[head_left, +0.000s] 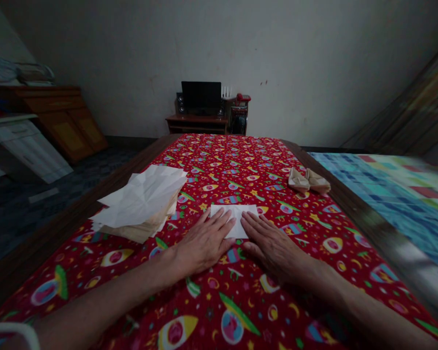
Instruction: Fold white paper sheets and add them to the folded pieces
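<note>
A small folded sheet of white paper lies on the red patterned cloth in front of me. Flat across its left part rests my left hand, fingers stretched out and slightly apart. My right hand lies on the paper's right part, also flat with the fingers extended. Between the two hands a strip of the paper shows, with a faint crease; the rest is partly covered by fingers. Neither hand grips anything.
To the left sits a loose stack of creased paper sheets, white and tan. Folded tan paper shapes stand at the right edge of the cloth. Beyond the table are a monitor on a stand and a bed at right.
</note>
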Demonstrator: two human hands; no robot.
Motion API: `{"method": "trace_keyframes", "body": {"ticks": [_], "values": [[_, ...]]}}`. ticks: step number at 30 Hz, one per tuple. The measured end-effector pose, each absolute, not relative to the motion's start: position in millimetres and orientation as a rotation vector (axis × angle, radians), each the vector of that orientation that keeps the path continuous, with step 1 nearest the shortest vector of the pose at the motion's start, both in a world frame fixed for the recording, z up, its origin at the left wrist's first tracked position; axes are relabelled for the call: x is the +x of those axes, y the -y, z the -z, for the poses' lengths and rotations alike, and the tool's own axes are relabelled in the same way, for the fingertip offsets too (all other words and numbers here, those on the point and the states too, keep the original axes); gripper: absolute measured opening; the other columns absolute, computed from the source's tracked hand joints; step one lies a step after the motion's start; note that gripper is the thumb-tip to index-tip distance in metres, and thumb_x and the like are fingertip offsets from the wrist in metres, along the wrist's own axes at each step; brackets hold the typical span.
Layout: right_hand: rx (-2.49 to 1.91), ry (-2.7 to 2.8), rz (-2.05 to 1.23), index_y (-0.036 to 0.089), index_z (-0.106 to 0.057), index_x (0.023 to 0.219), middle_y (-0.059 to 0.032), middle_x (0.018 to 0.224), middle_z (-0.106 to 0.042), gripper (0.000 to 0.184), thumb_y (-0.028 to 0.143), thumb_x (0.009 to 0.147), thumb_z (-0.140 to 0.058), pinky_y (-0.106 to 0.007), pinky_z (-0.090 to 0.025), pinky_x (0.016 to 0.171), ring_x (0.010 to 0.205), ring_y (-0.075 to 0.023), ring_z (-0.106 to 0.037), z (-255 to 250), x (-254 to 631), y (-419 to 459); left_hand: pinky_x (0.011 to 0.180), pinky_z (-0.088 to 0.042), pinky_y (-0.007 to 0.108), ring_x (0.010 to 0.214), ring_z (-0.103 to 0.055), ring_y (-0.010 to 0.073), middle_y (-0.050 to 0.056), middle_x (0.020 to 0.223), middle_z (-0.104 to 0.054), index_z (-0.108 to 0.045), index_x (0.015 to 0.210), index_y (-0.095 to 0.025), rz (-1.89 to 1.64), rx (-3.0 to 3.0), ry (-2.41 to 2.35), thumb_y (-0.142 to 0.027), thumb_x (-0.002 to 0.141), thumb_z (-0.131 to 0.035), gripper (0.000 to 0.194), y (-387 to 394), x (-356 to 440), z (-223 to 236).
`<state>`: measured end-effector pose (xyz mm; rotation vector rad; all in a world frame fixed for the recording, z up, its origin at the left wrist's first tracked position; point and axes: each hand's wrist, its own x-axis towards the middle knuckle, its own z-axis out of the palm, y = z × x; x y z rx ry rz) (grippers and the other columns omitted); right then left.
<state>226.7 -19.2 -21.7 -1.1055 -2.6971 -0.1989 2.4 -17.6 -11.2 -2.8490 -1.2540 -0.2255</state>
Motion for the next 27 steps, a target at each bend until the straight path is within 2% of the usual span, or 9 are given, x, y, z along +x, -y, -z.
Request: {"method": "trace_keyframes", "body": {"ticks": [3,8,13,17,21,24,27], "values": [[-1.127,2.659,0.177,0.004,-0.041,0.136,-0.0206,0.140,-0.039,0.053,0.038,0.096,-0.033,-0.046,-0.031,0.108,0.134,-0.0261,-0.030,25.4,227.4,2.0,0.110,-0.020,0.048,0.138,-0.023,0.0274,0.015,0.148,-0.028,-0.034,0.139,-0.014,0.266,-2.804,1.262,-0.045,0.096,-0.028,0.053,0.5,8.7,14.8],[-1.247,2.619,0.208,0.004,-0.042,0.135,-0.0194,0.141,-0.039,0.051,0.034,0.096,-0.031,-0.044,-0.031,0.108,0.134,-0.0247,-0.030,29.1,235.2,-9.6,0.111,-0.018,0.046,0.140,-0.017,0.0286,0.017,0.150,-0.023,-0.031,0.141,-0.013,0.207,-2.827,1.257,-0.061,0.089,-0.029,0.070,-4.0,-0.7,16.0],[-1.286,2.552,0.310,0.005,-0.049,0.128,-0.0203,0.135,-0.047,0.050,0.039,0.095,-0.036,-0.050,-0.031,0.107,0.129,-0.0281,-0.039,24.9,231.7,2.7,0.110,-0.023,0.046,0.137,-0.025,0.0295,0.018,0.147,-0.028,-0.034,0.139,-0.011,0.165,-2.789,1.292,-0.064,0.087,-0.034,0.074,3.3,-15.7,13.1],[-0.987,2.620,0.374,0.007,-0.053,0.122,-0.0203,0.130,-0.052,0.050,0.044,0.089,-0.050,-0.050,-0.033,0.105,0.124,-0.0295,-0.044,17.8,218.2,15.8,0.105,-0.034,0.043,0.129,-0.041,0.0284,0.017,0.137,-0.047,-0.047,0.129,-0.012,0.293,-2.718,1.236,-0.050,0.089,-0.044,0.056,4.5,-18.5,13.3],[-0.948,2.627,0.331,0.011,-0.057,0.113,-0.0151,0.109,-0.065,0.030,0.030,0.090,-0.051,-0.041,-0.046,0.095,0.103,-0.0240,-0.060,10.0,202.5,20.1,0.098,-0.042,0.036,0.111,-0.057,0.0213,0.010,0.112,-0.064,-0.059,0.109,-0.015,0.490,-2.744,1.027,-0.033,0.093,-0.044,0.028,2.2,-14.1,11.2],[-1.045,2.619,0.337,0.011,-0.058,0.108,-0.0127,0.100,-0.068,0.022,0.014,0.089,-0.047,-0.033,-0.051,0.083,0.093,-0.0209,-0.063,6.3,198.5,18.2,0.093,-0.045,0.034,0.096,-0.063,0.0176,0.006,0.096,-0.068,-0.061,0.099,-0.017,0.596,-2.767,0.951,-0.026,0.095,-0.040,0.024,1.0,-12.1,7.1],[-1.078,2.621,0.323,0.013,-0.061,0.097,-0.0105,0.095,-0.069,0.019,0.010,0.088,-0.044,-0.027,-0.051,0.075,0.084,-0.0180,-0.064,6.6,202.0,16.2,0.091,-0.046,0.034,0.092,-0.064,0.0170,0.006,0.094,-0.069,-0.062,0.098,-0.018,0.652,-2.780,0.939,-0.025,0.094,-0.042,0.022,-0.3,-16.2,4.6]]}}
